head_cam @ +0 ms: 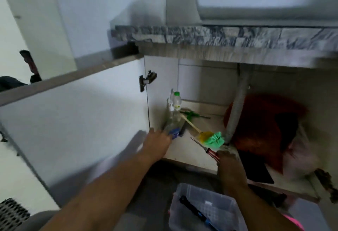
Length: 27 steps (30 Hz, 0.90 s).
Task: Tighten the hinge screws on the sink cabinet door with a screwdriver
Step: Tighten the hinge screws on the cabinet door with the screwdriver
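We're seeing the cabinet door open, its hinge bare near the top — nothing is getting tightened yet. The right hand is curling fingers round the screwdriver, well below the hinge; the left hand is hovering by the bottles, fingers too blurred to tell.
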### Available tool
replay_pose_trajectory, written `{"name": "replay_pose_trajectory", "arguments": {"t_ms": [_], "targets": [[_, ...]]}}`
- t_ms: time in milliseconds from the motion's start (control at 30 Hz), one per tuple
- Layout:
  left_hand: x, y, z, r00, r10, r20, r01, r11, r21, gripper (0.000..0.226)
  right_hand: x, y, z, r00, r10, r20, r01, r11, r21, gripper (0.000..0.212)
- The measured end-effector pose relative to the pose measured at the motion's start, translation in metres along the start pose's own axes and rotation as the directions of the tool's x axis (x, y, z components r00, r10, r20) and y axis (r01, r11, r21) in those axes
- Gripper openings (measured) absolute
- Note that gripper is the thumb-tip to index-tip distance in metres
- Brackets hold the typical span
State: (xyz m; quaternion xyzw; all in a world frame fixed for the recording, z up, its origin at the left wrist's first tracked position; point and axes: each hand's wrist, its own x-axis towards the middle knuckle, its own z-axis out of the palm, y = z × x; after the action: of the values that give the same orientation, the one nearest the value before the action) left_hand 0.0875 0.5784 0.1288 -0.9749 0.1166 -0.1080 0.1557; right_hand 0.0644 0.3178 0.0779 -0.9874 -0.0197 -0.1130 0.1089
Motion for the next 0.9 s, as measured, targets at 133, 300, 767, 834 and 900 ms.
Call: {"name": "replay_pose_trajectory", "arguments": {"t_ms": [133, 300, 767, 834, 900], "targets": [[-0.010, -0.035, -0.074, 0.998, -0.039, -0.042, 0.047, 0.978, 0.203, 0.050, 0.014, -0.044, -0.060, 0.992, -0.086, -0.094, 0.092, 0.994, 0.055, 0.039], [-0.016, -0.066, -0.119, 0.991, -0.116, -0.065, 0.133, 0.885, 0.446, 0.047, 0.033, -0.093, -0.120, 0.978, -0.161, -0.130, 0.175, 0.979, 0.103, 0.039], [-0.007, -0.098, -0.118, 0.993, -0.091, -0.068, 0.112, 0.686, 0.719, 0.064, 0.098, -0.143, -0.129, 0.860, -0.326, -0.392, 0.458, 0.832, 0.313, 0.037], [-0.006, -0.097, -0.115, 0.993, -0.095, -0.075, 0.120, 0.684, 0.719, 0.067, 0.099, -0.144, -0.128, 0.848, -0.348, -0.401, 0.485, 0.815, 0.318, 0.035], [-0.007, -0.095, -0.110, 0.992, -0.110, -0.056, 0.116, 0.679, 0.725, 0.069, 0.102, -0.143, -0.129, 0.835, -0.370, -0.407, 0.507, 0.805, 0.308, 0.035]]}}
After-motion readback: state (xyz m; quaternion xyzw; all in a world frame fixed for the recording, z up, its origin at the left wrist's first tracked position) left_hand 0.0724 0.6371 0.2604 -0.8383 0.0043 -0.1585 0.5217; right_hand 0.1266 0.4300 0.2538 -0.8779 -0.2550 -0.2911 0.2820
